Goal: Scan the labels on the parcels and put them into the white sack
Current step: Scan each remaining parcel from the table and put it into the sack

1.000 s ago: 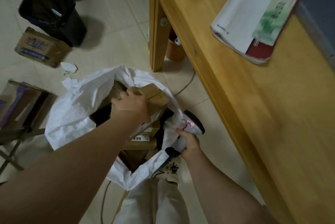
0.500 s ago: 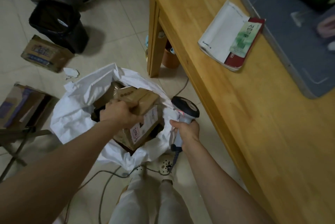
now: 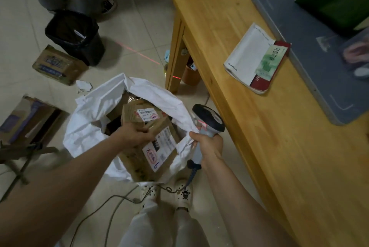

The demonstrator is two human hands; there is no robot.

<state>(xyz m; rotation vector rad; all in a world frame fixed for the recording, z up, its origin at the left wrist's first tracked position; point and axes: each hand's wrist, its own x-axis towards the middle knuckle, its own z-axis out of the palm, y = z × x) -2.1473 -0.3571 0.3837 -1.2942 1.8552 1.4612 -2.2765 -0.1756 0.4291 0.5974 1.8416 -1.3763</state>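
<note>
Left hand (image 3: 135,136) grips a brown cardboard parcel (image 3: 130,163) in the white sack (image 3: 89,119). Right hand (image 3: 210,146), at the sack's three o'clock, clutches a grey scanner (image 3: 208,120).

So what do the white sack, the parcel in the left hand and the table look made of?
White sack: thin plastic or fabric, matt, crumpled in sharp folds. Parcel: brown cardboard, likely; dull, with white paper labels. Table: light wood, smooth finish, grain and joined strips visible.
</note>
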